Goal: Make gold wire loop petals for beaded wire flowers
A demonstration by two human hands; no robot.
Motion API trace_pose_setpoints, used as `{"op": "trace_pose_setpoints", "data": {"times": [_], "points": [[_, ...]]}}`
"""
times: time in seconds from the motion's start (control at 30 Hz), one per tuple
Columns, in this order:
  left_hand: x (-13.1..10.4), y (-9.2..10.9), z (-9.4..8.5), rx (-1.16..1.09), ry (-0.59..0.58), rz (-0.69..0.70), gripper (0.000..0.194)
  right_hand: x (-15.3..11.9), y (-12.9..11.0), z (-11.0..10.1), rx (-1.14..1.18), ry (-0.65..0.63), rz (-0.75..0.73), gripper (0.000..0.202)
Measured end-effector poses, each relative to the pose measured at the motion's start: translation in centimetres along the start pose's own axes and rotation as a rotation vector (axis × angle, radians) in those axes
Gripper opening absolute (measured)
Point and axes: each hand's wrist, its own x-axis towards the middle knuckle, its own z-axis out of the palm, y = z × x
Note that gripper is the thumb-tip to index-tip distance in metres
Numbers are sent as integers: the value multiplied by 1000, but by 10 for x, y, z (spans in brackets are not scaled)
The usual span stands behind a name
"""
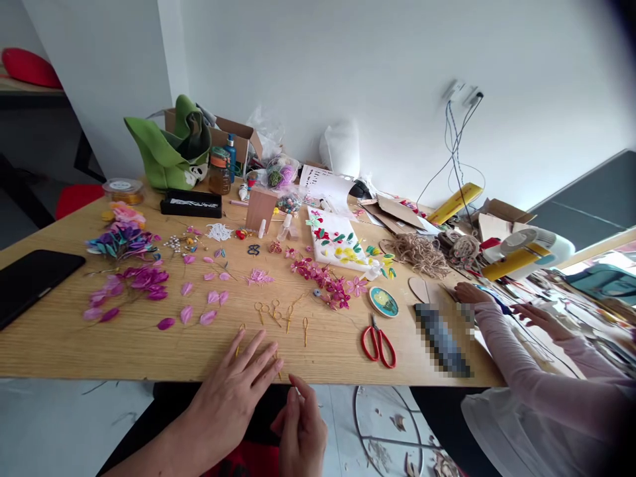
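Note:
My left hand (238,377) lies with its fingers stretched out at the table's front edge, over some gold wire loops partly hidden beneath it. Below that edge is my right hand (301,427), its fingers curled and thumb against the index finger; whether anything is between them is hidden. Just beyond my left hand lie several twisted gold wire loops (275,310), with a single gold wire loop (305,331) apart on the right. Loose pink petals (186,314) and magenta petals on wires (144,278) spread to the left. Red-handled scissors (378,344) rest to the right.
A black phone (37,281) lies at the left. Pink wire flowers (328,281) and a round painted tin (383,302) are mid-table. Behind stand a green felt bag (163,152) and a jar (219,171). At right, another person's hands (536,318) work among twine (417,252) and cardboard.

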Motion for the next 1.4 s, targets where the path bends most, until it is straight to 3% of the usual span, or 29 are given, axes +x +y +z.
{"op": "trace_pose_setpoints", "data": {"times": [0.13, 0.27, 0.4, 0.53, 0.7, 0.93, 1.17, 1.3, 1.4], "points": [[-2, -2, 4, 33, 26, 14, 40, 10, 2, -13, -275, -132, -447, 29], [-3, -2, 7, 44, 19, 14, 40, 25, -6, -25, -524, -212, -764, 38], [-2, -1, 6, 47, 14, 9, 38, 32, -17, -28, -739, -270, -878, 46], [-2, -1, 4, 16, 5, 4, 39, 35, -19, -28, -805, -312, -931, 54], [-3, -3, 3, -34, 8, 3, 46, 36, -16, -31, -800, -340, -894, 49], [-5, -2, 9, -78, 26, -16, 37, 31, -13, -31, -738, -328, -819, 48], [-1, 0, -1, -157, 3, -75, 40, 22, -6, -29, -376, -343, -418, 34], [1, 0, -6, -169, -42, -63, 44, 18, -5, -32, -145, -404, -141, 38], [1, -4, -12, -170, -102, -42, 53, 22, -8, -38, -110, -390, -88, 40]]}}
